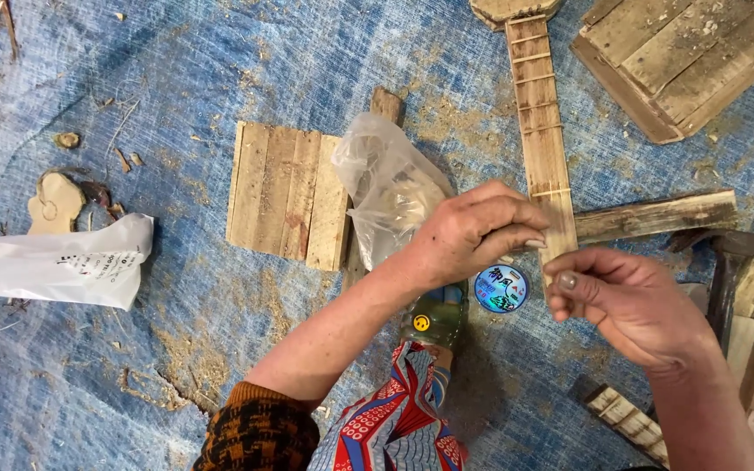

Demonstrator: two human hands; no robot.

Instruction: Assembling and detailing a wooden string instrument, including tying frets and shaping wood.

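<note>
Fretted wooden neck (541, 131) is lying on the blue tarp (176, 349), its lower end being pinched by the left hand (473, 231); the right hand (626, 301) is being held just beside it, fingers closed as if on a fine line, though none can be made out. A round spool (501, 289) is resting between the hands. Any thin line could be slipped or snagged on the frets

Soft, even daylight is falling across the blue woven tarp (176, 366), leaving only faint shadows under the forearms. The clear crinkled plastic bag (386, 179) is catching mild glare. Focus is holding sharp mid-frame, while the edges are bending and softening slightly.
</note>
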